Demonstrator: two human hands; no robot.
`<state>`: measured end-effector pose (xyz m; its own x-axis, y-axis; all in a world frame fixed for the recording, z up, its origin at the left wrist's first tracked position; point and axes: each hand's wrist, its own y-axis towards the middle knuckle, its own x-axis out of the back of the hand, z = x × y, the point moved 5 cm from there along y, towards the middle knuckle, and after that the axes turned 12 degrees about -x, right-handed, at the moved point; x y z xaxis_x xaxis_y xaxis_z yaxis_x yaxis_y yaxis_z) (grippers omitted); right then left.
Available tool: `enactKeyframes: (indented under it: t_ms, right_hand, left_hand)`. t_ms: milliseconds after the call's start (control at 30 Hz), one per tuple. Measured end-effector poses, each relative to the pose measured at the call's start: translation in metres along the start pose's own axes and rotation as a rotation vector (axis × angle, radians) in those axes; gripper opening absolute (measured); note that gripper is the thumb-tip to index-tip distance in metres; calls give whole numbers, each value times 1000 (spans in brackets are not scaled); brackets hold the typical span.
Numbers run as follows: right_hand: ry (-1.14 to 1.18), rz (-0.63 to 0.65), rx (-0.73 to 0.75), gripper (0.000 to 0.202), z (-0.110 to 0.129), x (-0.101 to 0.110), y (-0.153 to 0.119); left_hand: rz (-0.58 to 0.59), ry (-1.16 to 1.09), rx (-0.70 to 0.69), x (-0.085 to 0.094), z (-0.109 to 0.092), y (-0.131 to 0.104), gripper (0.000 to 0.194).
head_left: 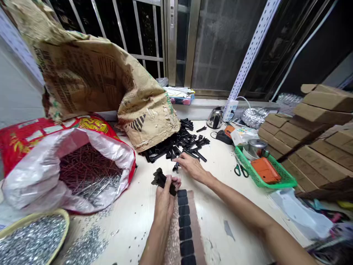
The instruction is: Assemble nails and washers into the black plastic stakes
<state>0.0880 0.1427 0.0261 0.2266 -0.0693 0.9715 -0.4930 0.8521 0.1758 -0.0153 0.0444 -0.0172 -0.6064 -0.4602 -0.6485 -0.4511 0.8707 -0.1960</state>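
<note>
My left hand (167, 189) is closed around a small bunch of black plastic parts (159, 178), their flared ends sticking out past the fingers. Just beyond it, my right hand (191, 166) is at the near edge of a loose heap of similar black plastic parts (190, 141). Its fingertips are on one short black part (175, 167), apparently pinching it; the thumb is partly hidden. Below my left hand runs a brown strip (195, 224) bearing a row of dark rounded-square pads (185, 233).
At left, a torn paper sack (149, 110) leans over the heap, beside a red-and-white bag (30, 180) of long metal pins. A basin (66, 224) holds small metal pieces. Scissors (241, 168), a green basket (281, 184) and stacked cardboard boxes (317, 158) are at right.
</note>
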Motion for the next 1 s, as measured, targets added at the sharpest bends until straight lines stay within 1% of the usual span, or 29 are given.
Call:
enactKeyframes:
  t_ms: [67,133,233,267,300,367,433,533,600,700,767,833,933,1000]
  right_hand:
    - [-31,46,42,24,2,-3,9]
    - [-39,50,50,17,4,-2,13]
    - [-3,-31,-7,25,7,5,8]
    - [-6,-37,-26,28,7,5,6]
    - [-20,-20,-34,31,7,4,5]
    - [-69,66,-20,35,5,-4,5]
    - [-109,158,13,34,1,-14,8]
    - [-113,206,56,31,-4,-19,12]
    - [-106,182,69,32,-5,-18,8]
    - [-106,104,77,31,-5,-13,-7]
    - [-89,76,42,26,-6,-11,-16]
    - [-60,54,-30,24,-6,-8,-23]
    - [134,-25,-124,21,-2,1,-28]
    - [345,13,-97,23,6,5,-26]
  left_hand:
    - [-19,62,-39,5,-1,0,42]
    - [-29,125,-84,8,-2,0,45]
    - [-22,226,-163,8,-5,0,55]
    - [-27,242,-187,8,-6,0,57]
    - [-33,250,-202,7,-6,1,57]
    - [-47,248,-207,7,-5,0,57]
    - [-54,242,-174,7,-2,0,55]
    - [-69,209,-121,8,1,0,47]
    - [-94,188,-113,11,1,2,40]
    - [-124,171,-99,16,3,5,34]
    - [-128,164,-80,16,5,6,31]
    - [-118,160,-61,13,6,4,31]
    - [-62,132,-28,3,6,0,36]
    - [12,90,-3,-3,7,-2,36]
